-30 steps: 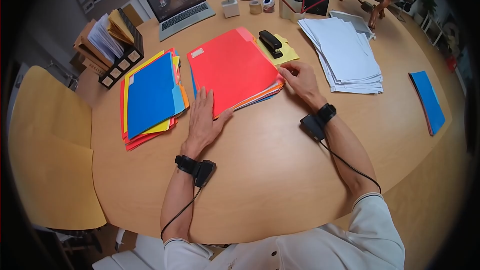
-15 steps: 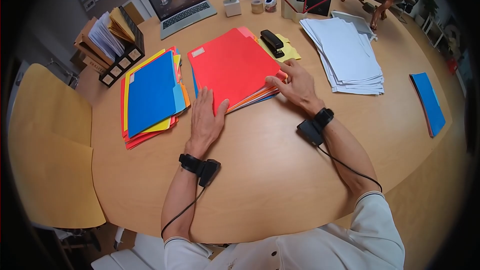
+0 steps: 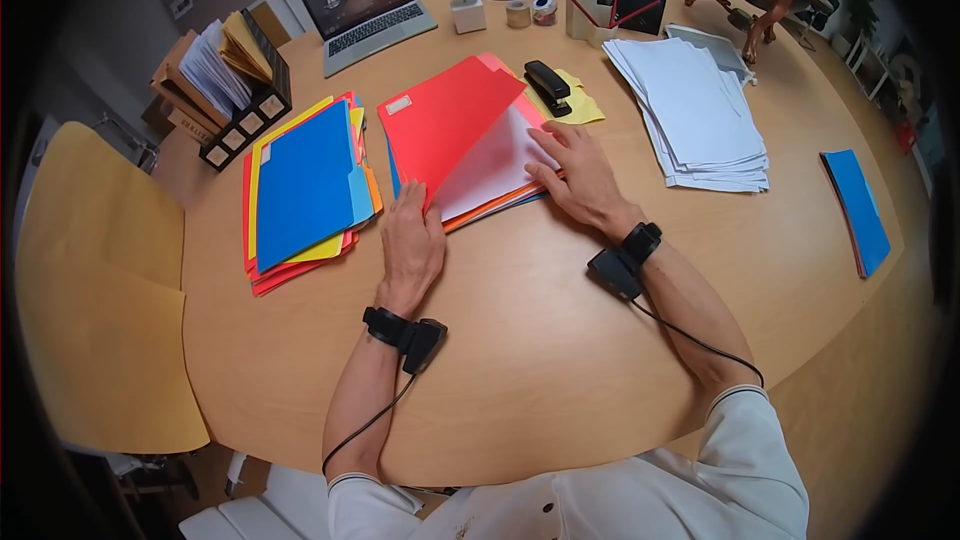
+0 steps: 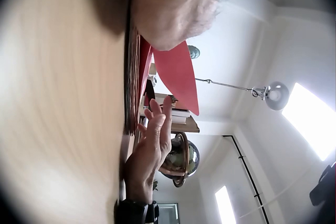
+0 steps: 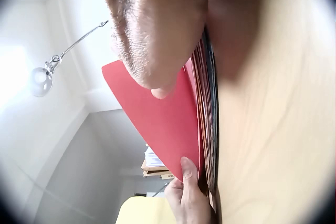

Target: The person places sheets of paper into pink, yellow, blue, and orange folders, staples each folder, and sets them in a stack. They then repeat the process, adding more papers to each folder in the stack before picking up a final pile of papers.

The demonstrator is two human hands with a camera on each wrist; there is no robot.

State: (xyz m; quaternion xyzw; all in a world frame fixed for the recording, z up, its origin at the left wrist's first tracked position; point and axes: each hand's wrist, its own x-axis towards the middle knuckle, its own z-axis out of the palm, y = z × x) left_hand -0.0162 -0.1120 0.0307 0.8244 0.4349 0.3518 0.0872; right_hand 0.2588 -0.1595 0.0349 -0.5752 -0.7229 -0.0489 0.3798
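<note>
The red folder [image 3: 450, 120] on top of a stack has its cover raised, with white paper [image 3: 490, 165] showing inside. My left hand [image 3: 410, 250] rests at the stack's near left corner; in the right wrist view its thumb [image 5: 189, 170] touches the red cover [image 5: 157, 113]. At the stack's right edge, my right hand [image 3: 585, 180] has loosely bent fingers over the white paper. The left wrist view shows the cover [image 4: 178, 74] standing up near the right hand [image 4: 149, 153]. Exact contact of the right fingertips is hidden.
Left of the stack lie blue and yellow folders [image 3: 305, 190]. Behind it are a black stapler [image 3: 547, 87] on yellow paper and a laptop [image 3: 365, 5]. White sheets [image 3: 690, 115] lie to the right, with a blue folder [image 3: 857, 210] near the table's right edge.
The red cover has lifted from lying flat and now tilts up to the left, uncovering white paper. My right hand has moved left and down, onto the stack's right side.
</note>
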